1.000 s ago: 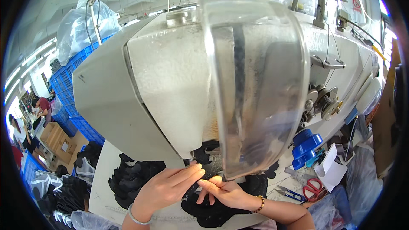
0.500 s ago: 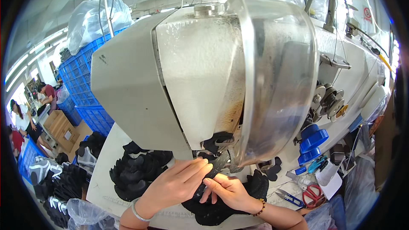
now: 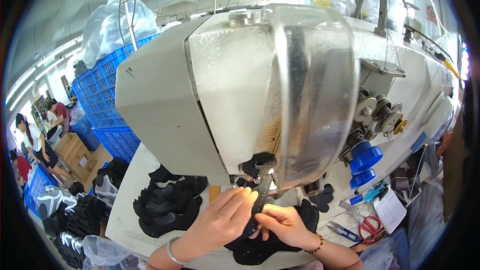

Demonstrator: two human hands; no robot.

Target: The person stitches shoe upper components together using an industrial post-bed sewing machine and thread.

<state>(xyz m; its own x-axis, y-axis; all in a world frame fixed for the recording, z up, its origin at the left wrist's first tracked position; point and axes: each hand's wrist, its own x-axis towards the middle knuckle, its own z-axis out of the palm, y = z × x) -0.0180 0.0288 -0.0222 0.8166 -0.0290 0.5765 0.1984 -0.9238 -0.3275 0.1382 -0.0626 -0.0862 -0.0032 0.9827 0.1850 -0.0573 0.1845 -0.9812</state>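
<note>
Just below the needle area of a large pale sewing machine (image 3: 235, 80), I hold a narrow black fabric piece (image 3: 262, 194) that runs up toward the machine. My left hand (image 3: 222, 216), with a silver bangle at the wrist, has its fingers closed along the left edge of the piece. From the other side my right hand (image 3: 286, 226), wearing a beaded bracelet, pinches it between thumb and fingers. More black fabric (image 3: 250, 256) spreads beneath both hands. The needle itself is hidden from sight.
A pile of black cut pieces (image 3: 170, 205) lies left on the white tabletop (image 3: 122, 210). To the right are blue-handled snips (image 3: 345, 231), red-handled scissors (image 3: 371, 229) and a paper slip (image 3: 390, 211). Blue crates (image 3: 100, 95) stand at the left; people work beyond.
My view has shifted a little, so the machine sits differently in it. Both hands appear slightly farther right and keep their hold; more of the narrow piece shows between them.
</note>
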